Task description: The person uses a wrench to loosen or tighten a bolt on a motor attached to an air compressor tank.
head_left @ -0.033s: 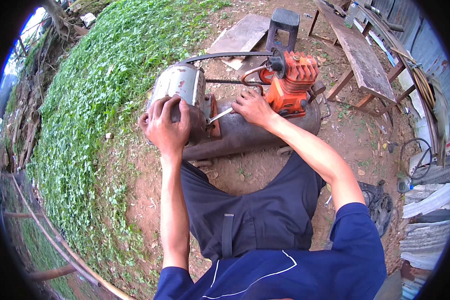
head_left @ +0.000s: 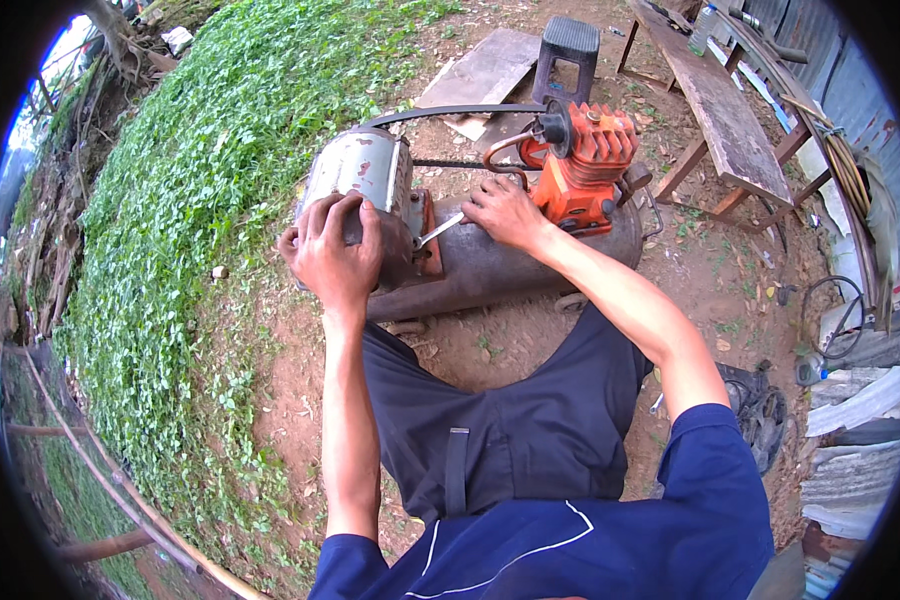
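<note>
A grey electric motor [head_left: 358,165] with flaking paint sits on the left end of a rusty, dark air compressor tank [head_left: 490,275]. My left hand [head_left: 335,245] is closed over the motor's dark near side, fingers bent around it. In my right hand [head_left: 505,212], a silver wrench [head_left: 442,230] is gripped by its right end. Its other end meets the motor's rusty orange mounting bracket [head_left: 430,262]; the fastener there is too small to make out. To the right stands the orange finned compressor pump [head_left: 582,175]. A black drive belt [head_left: 450,110] runs between motor and pump.
Beyond the tank are a dark plastic stool [head_left: 568,50] and flat boards [head_left: 485,68]. A wooden bench [head_left: 710,110] lies at right, beside corrugated metal sheets [head_left: 860,480]. Black parts [head_left: 760,410] lie near my right elbow. Green plants [head_left: 200,150] cover the left ground.
</note>
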`<act>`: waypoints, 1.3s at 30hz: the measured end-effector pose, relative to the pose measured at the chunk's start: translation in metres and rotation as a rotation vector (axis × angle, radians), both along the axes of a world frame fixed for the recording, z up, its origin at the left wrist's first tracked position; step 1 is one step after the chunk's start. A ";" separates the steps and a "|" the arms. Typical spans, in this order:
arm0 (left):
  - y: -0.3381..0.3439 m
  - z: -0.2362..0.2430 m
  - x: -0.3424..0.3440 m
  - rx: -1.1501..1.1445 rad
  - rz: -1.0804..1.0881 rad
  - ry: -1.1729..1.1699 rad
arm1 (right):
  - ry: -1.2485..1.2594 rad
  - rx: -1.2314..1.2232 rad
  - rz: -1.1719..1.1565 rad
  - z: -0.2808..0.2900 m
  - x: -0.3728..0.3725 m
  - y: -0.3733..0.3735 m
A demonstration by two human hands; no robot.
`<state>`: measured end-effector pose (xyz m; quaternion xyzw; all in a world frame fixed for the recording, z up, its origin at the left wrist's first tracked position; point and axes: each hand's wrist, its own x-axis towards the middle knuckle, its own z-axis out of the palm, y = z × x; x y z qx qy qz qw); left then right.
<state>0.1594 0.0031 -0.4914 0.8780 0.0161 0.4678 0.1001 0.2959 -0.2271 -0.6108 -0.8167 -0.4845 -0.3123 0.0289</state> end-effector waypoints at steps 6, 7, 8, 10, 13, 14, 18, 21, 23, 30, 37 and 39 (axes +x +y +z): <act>-0.003 0.001 0.001 0.013 0.021 -0.007 | 0.071 -0.014 0.019 -0.014 0.027 0.010; -0.003 0.001 0.000 0.012 0.022 -0.005 | 0.078 -0.035 0.015 -0.012 0.030 0.011; -0.003 0.001 0.000 0.011 0.023 -0.003 | 0.077 -0.019 0.022 -0.010 0.032 0.013; -0.004 0.001 0.000 0.010 0.019 -0.001 | 0.076 0.013 0.036 -0.003 0.033 0.017; -0.001 0.000 -0.001 0.009 0.011 -0.001 | 0.101 0.072 -0.035 0.013 0.021 0.017; -0.001 0.000 -0.001 0.009 0.009 -0.003 | 0.093 0.094 -0.069 0.018 0.017 0.018; -0.001 0.001 -0.002 0.021 0.012 0.004 | 0.152 0.104 -0.234 0.021 -0.020 0.025; -0.004 0.000 0.001 0.019 -0.006 0.000 | 0.530 0.218 -0.407 0.014 -0.068 0.018; -0.002 -0.001 0.000 0.018 0.006 -0.001 | 0.885 0.418 -0.437 0.016 -0.102 0.018; -0.004 -0.002 0.001 0.013 0.022 0.034 | 1.551 1.373 -0.253 -0.034 -0.184 0.045; -0.001 -0.006 0.003 0.034 0.027 0.032 | 1.983 1.670 -0.124 -0.033 -0.208 0.086; 0.001 -0.006 0.003 0.040 0.040 0.042 | 2.055 1.685 -0.145 -0.026 -0.208 0.096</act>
